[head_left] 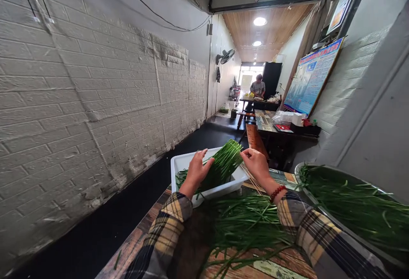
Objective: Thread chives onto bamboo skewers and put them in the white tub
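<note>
My left hand (197,169) is over the white plastic tray (207,192), its fingers stretched and the thumb apart, beside a bundle of green garlic chives (223,159). The bundle lies in the tray with its pale cut ends toward the right. At those ends my right hand (256,166) has thumb and forefinger pinched together; what is between them is too small to make out. Thin wooden sticks (252,179) lie by the tray's right side, partly under my right hand. Loose chives (246,219) are spread on the table in front of me.
A large metal basin (298,172) full of chives stands at the right. The wood-patterned table (140,238) ends along its left edge. Beyond it are a bench (255,139) and another table (265,121) with boxes. A person (257,86) works at the far table.
</note>
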Tool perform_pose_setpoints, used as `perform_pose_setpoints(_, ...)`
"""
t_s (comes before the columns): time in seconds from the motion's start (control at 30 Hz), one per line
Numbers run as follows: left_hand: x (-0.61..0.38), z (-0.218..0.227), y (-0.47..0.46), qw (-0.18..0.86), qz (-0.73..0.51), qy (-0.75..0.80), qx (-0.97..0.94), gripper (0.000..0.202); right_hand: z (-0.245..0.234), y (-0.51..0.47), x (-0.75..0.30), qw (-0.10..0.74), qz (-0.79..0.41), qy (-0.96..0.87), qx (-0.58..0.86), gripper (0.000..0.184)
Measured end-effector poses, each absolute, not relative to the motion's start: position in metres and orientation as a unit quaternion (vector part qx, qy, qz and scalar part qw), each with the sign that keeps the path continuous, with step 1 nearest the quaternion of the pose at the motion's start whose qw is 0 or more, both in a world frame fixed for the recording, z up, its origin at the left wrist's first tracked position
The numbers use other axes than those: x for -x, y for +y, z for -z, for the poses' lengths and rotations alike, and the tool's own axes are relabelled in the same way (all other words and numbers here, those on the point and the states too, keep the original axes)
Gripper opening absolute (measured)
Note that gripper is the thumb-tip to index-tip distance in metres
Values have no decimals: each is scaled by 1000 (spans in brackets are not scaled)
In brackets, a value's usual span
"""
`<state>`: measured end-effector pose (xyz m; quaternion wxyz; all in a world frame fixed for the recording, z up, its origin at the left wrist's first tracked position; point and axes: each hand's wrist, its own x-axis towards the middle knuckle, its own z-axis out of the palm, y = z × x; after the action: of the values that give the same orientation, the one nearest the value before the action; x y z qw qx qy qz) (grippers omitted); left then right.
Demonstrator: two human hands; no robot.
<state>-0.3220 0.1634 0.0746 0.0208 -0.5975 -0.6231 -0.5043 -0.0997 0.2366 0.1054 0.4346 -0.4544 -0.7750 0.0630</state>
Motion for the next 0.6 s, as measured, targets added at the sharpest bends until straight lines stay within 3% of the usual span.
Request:
perform_pose_setpoints(0.23, 284, -137, 127, -64, 570, -542, 614, 35, -121, 179, 78, 496, -179, -765, 370, 29)
perform_pose_setpoints(0.47, 223, -190, 74, -270, 569, -434, 644, 40, -141, 92, 32, 532, -286, -725, 332, 30)
perform_pose_setpoints(0.6, 195, -209, 43, -320, 559, -424, 637, 40, -154, 56, 6, 522, -299, -731, 321, 30)
